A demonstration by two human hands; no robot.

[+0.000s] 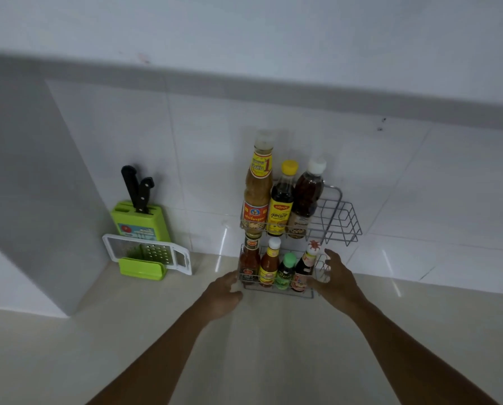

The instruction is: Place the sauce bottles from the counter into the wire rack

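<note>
A two-tier wire rack (342,220) stands on the counter against the tiled wall. Its upper tier holds three tall bottles: a tan sauce bottle (257,185), a dark bottle with a yellow cap (281,200) and a dark bottle with a white cap (305,197). The lower tier holds several small bottles, among them a red sauce bottle (249,260) and a green-capped bottle (285,270). My left hand (222,293) is at the rack's lower left corner, fingers apart. My right hand (339,279) is at the lower right end, fingers touching the wire.
A green knife block (140,220) with two black-handled knives stands at the left by the wall. A white grater (151,252) leans in a green holder in front of it. A grey wall column juts out at far left. The beige counter (273,346) spreads toward me.
</note>
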